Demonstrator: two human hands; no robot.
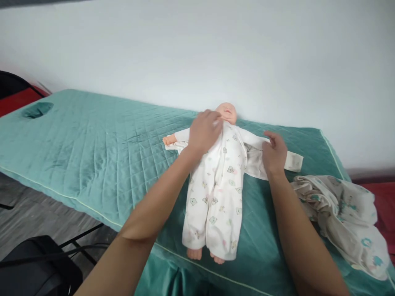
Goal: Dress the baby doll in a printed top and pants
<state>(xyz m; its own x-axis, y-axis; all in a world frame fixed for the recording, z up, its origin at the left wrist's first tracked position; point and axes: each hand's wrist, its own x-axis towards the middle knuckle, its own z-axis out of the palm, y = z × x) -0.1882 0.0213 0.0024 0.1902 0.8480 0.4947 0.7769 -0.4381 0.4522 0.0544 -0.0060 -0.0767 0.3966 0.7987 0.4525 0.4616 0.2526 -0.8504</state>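
Observation:
A baby doll (226, 110) lies on its back, head toward the wall, in a white patterned romper (230, 164). Its bare feet show at the trouser ends. My left hand (205, 133) lies at the doll's upper chest beside the neck, fingers bent onto the romper's front edge and slightly blurred. Over on the right, my right hand (274, 152) is closed around the end of the doll's white-sleeved arm (253, 139), hiding the doll's hand. Beneath that arm a wide loose sleeve (293, 161) spreads flat. The doll's other hand (169, 139) pokes out at the left.
A green quilted massage table (101, 156) with a face hole (38, 110) stands against a white wall (185, 49). Crumpled patterned cloth (342, 218) lies by its right edge. A black chair or bag (40, 267) is at the lower left, with red surfaces at both sides.

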